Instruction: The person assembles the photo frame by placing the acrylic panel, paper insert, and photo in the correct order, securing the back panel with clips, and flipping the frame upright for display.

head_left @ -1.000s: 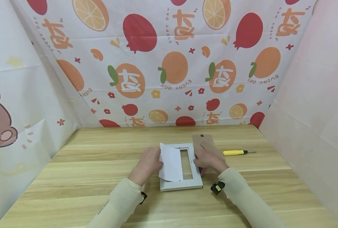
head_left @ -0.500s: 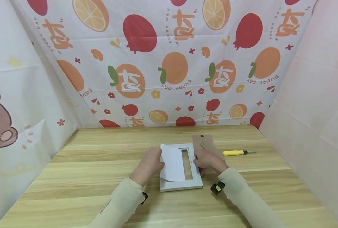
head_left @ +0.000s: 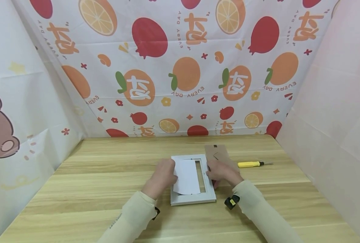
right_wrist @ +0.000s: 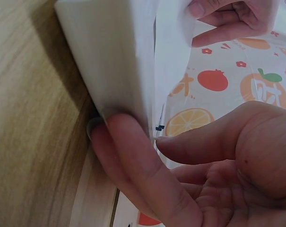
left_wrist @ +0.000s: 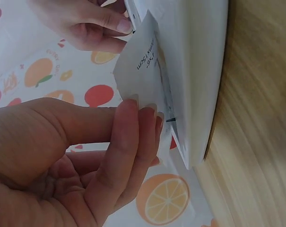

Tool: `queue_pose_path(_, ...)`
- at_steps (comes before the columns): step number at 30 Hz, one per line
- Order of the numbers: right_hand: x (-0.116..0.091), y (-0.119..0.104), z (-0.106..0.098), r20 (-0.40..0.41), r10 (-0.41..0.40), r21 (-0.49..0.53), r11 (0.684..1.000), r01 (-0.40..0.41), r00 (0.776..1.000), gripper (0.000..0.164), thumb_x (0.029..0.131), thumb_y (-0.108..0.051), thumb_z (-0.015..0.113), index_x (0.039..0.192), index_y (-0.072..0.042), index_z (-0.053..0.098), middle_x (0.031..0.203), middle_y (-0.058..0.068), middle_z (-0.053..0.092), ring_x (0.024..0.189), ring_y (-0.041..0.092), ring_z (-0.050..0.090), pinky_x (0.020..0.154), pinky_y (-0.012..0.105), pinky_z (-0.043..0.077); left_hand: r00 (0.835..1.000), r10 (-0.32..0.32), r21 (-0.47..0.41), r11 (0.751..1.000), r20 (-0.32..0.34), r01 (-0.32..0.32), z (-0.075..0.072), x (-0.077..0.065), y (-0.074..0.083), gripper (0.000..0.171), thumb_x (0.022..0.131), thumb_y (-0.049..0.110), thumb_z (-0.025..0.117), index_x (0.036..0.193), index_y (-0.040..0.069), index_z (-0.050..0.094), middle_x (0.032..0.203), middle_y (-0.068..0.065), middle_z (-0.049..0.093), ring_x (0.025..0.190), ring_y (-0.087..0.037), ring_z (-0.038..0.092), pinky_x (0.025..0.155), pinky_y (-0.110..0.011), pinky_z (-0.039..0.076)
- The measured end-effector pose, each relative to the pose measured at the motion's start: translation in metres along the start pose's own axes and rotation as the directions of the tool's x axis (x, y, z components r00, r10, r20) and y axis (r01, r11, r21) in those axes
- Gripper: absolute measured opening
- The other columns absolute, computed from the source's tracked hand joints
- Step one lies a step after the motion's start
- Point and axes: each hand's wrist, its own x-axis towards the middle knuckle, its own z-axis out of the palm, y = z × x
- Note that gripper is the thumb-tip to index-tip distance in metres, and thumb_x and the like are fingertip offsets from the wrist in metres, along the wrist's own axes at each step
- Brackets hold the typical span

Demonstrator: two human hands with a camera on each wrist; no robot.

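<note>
A white sheet [head_left: 186, 177] is held at its left edge by the left hand [head_left: 161, 175], pinched between thumb and fingertips, with the fingers curled in close to the thumb. The sheet is laid over the left and middle parts of a white picture frame [head_left: 195, 199], and its gripped edge is seen to be raised in the left wrist view, where small printed lettering can be made out on it. A strip of the frame's window is left uncovered on the right, and the wood grain of the counter [head_left: 107, 172] can be seen through it. The frame is set flat on the counter, and its right side is gripped by the right hand [head_left: 222, 170], with the thumb placed at the upper edge and the curled fingers pressed against the outer side. A brown board [head_left: 217, 152] is seen just beyond the right hand and is partly covered by it; a black tab is borne near its far end. To the right of the board, a yellow-handled screwdriver [head_left: 250, 164] is laid with its metal shaft pointed right. Behind the counter, a fruit-printed cloth [head_left: 186, 111] is hung
</note>
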Motion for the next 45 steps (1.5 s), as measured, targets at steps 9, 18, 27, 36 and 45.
queue_pose_path(9, -0.001, -0.001, -0.001, -0.006, 0.010, 0.017, 1.000, -0.010, 1.000, 0.005, 0.104, -0.007, 0.055, 0.103, -0.002, 0.057, 0.086, 0.011, 0.062, 0.065, 0.019, 0.068, 0.055, 0.028, 0.059, 0.999, -0.033, -0.058, 0.998, 0.040, 0.035, 0.002, 0.000, 0.006, 0.024, 0.075, -0.006, 0.077, 0.067, 0.001, 0.055, 0.062, -0.002, 0.043, 0.058, -0.017, 0.039, 0.052, -0.025, 0.032)
queue_pose_path(18, -0.001, -0.001, -0.002, -0.004, -0.002, 0.024, 1.000, 0.002, 1.000, 0.006, 0.104, -0.006, 0.055, 0.104, -0.001, 0.058, 0.086, 0.012, 0.062, 0.065, 0.020, 0.069, 0.055, 0.029, 0.059, 0.999, -0.032, -0.046, 0.998, 0.028, 0.033, 0.003, 0.001, 0.011, 0.024, 0.074, -0.003, 0.080, 0.069, 0.000, 0.057, 0.061, -0.003, 0.047, 0.059, -0.018, 0.041, 0.052, -0.026, 0.034)
queue_pose_path(27, 0.000, -0.001, -0.002, -0.004, -0.001, 0.009, 1.000, 0.001, 1.000, 0.006, 0.103, -0.007, 0.055, 0.101, -0.002, 0.058, 0.084, 0.011, 0.062, 0.064, 0.019, 0.069, 0.056, 0.029, 0.059, 0.998, -0.027, -0.062, 0.998, 0.049, 0.030, 0.005, 0.002, 0.013, 0.024, 0.077, -0.003, 0.080, 0.071, 0.000, 0.057, 0.063, -0.004, 0.048, 0.059, -0.018, 0.041, 0.052, -0.025, 0.034)
queue_pose_path(36, 0.000, 0.001, 0.000, 0.005, -0.006, 0.007, 1.000, 0.006, 1.000, 0.005, 0.103, -0.007, 0.055, 0.101, -0.002, 0.057, 0.084, 0.011, 0.062, 0.064, 0.019, 0.069, 0.056, 0.029, 0.059, 0.999, -0.019, -0.045, 0.999, 0.045, 0.021, 0.009, 0.003, 0.015, 0.023, 0.075, -0.001, 0.082, 0.074, -0.001, 0.059, 0.064, -0.005, 0.052, 0.060, -0.019, 0.046, 0.053, -0.027, 0.038)
queue_pose_path(45, 0.000, 0.002, -0.001, 0.008, -0.002, 0.008, 1.000, 0.002, 1.000, 0.006, 0.103, -0.007, 0.055, 0.104, -0.002, 0.058, 0.084, 0.011, 0.062, 0.063, 0.019, 0.069, 0.057, 0.029, 0.059, 0.999, -0.007, -0.032, 0.999, 0.043, 0.008, 0.007, 0.003, 0.017, 0.025, 0.072, -0.005, 0.078, 0.067, 0.002, 0.054, 0.061, -0.003, 0.047, 0.059, -0.018, 0.040, 0.052, -0.026, 0.033)
